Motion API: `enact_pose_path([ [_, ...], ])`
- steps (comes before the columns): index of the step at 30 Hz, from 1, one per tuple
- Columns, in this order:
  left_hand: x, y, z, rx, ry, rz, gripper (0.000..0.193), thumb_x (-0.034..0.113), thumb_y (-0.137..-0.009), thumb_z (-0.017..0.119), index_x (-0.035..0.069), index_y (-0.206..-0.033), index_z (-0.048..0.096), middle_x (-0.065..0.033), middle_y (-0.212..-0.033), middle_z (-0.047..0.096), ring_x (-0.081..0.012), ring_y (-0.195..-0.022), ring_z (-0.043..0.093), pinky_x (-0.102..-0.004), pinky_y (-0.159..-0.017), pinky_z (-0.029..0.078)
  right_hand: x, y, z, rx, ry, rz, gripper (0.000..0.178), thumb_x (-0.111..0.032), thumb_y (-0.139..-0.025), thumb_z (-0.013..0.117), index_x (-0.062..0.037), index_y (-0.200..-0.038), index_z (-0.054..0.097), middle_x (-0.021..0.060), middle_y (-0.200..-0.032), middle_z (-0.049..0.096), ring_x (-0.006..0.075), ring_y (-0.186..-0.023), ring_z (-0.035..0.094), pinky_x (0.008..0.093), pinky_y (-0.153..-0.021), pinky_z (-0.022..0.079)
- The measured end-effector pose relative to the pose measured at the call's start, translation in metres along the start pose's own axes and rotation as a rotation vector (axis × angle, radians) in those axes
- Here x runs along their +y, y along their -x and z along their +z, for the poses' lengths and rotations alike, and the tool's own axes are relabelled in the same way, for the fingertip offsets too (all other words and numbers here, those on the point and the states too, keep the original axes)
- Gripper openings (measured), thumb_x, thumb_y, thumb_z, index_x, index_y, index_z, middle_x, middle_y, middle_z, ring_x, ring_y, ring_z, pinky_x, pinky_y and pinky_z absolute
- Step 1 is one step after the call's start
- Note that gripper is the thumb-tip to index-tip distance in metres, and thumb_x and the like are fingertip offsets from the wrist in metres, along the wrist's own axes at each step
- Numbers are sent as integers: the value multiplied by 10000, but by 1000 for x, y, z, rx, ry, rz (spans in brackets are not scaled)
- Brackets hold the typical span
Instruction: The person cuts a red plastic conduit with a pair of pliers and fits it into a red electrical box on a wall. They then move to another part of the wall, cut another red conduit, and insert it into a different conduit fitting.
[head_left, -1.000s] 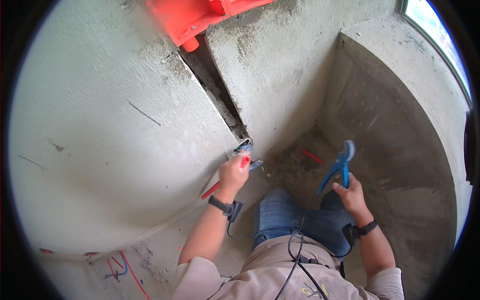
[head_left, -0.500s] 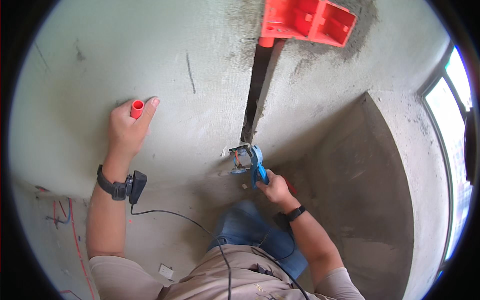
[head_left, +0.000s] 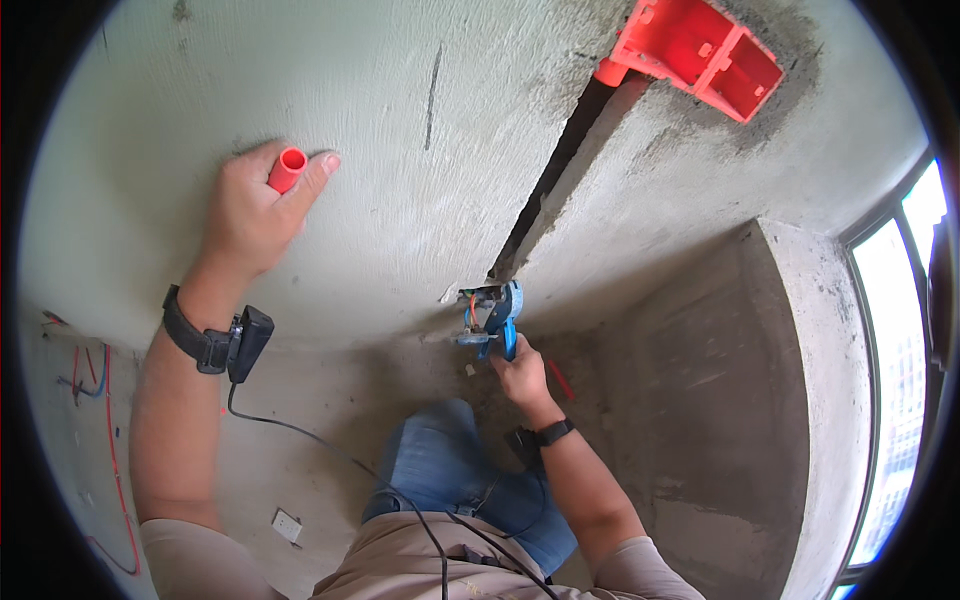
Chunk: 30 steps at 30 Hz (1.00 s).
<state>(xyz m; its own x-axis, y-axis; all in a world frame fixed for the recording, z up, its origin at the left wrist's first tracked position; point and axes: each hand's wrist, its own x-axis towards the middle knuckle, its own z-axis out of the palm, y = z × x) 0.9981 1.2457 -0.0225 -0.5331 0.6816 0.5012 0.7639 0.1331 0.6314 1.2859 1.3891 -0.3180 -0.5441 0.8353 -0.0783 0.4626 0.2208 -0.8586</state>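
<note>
On the left, my left hand (head_left: 245,212) is closed round a short red plastic pipe (head_left: 287,172), close to the wall, with the pipe's open end showing above the fist. Lower and to the right, my right hand (head_left: 524,378) grips the handles of a blue pipe cutter (head_left: 510,308). The cutter's head is beside a blue wall box (head_left: 470,339) with orange wires, partly in front of it. From that box a cut groove (head_left: 560,172) slants up to a red double junction box (head_left: 690,50), where a short red pipe stub (head_left: 611,72) enters the groove.
A red pipe piece (head_left: 562,380) lies on the floor right of my right hand. A white socket plate (head_left: 287,526) is on the floor at lower left. Red conduit (head_left: 112,440) runs along the left wall. A black cable (head_left: 330,446) hangs from my left wrist device. A window (head_left: 905,330) stands at right.
The view has turned, so the groove slants more and the red box sits further right. My right hand and the cutter have come in closer to the blue box. My left hand still grips the pipe.
</note>
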Motion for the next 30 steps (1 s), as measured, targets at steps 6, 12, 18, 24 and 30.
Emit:
enact_pose_path([
  [6, -6, 3, 8, 38, -85, 43, 358, 235, -924, 696, 57, -667, 522, 5, -530, 451, -86, -500, 407, -284, -479, 365, 8, -6, 20, 50, -55, 24, 272, -169, -821, 651, -51, -1061, 607, 224, -804, 658, 422, -808, 652, 453, -716, 514],
  [12, -19, 123, 143, -185, 26, 245, 136, 212, -820, 762, 126, -916, 720, -127, -807, 706, -329, -711, 692, -391, -615, 553, 1, -2, 18, 53, -16, 36, 288, -156, -819, 649, -43, -1080, 608, 223, -804, 664, 417, -805, 659, 456, -716, 518],
  [18, -54, 174, 240, -313, -106, -24, 243, 341, -864, 711, 120, -960, 683, -128, -764, 691, -349, -681, 670, -449, -562, 515, -17, 7, 14, 77, 17, 25, 294, -147, -827, 641, -28, -1094, 612, 233, -797, 665, 418, -787, 666, 456, -708, 523],
  [24, -92, 183, 246, -293, -172, 130, 279, 393, -842, 697, 140, -795, 588, -99, -693, 652, -336, -650, 656, -480, -544, 497, -13, 6, 18, 130, 32, 34, 291, -143, -825, 644, -30, -1093, 619, 216, -785, 665, 392, -761, 674, 444, -696, 522],
  [30, -127, 169, 233, -336, -152, 226, 298, 413, -822, 718, 140, -786, 603, -75, -707, 656, -314, -666, 654, -453, -561, 498, -7, 2, 36, 143, -119, 58, 209, -139, -861, 652, -8, -1021, 619, 16, -683, 580, 72, -620, 506, 278, -607, 470],
])
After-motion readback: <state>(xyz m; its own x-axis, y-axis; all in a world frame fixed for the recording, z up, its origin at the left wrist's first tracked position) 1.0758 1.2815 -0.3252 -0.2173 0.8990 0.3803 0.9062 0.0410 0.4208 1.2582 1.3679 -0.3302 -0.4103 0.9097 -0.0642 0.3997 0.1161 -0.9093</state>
